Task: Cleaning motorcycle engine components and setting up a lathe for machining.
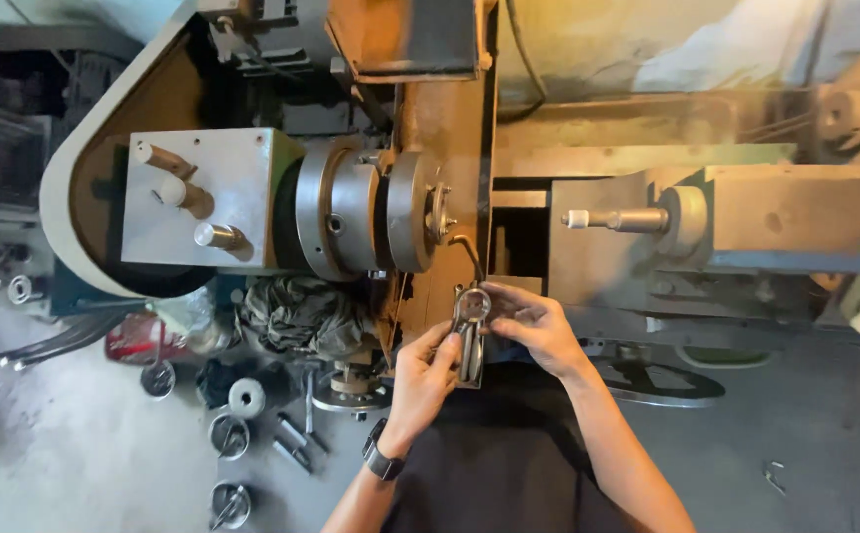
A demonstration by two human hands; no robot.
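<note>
While the lathe (381, 212) stands in front of the person, both hands meet just below its round chuck (412, 210) around a small metal tool with a ring-shaped head (470, 314). Closed on the tool's lower shank, the left hand (422, 373), a dark watch (383, 460) on its wrist, grips it from below and to the left, while the right hand (534, 326) pinches the ringed upper end from the right, so the tool sits upright between them. Down on the grey floor (75, 444) to the left lie round metal parts (230, 434) and a crumpled dark rag (302, 314).
</note>
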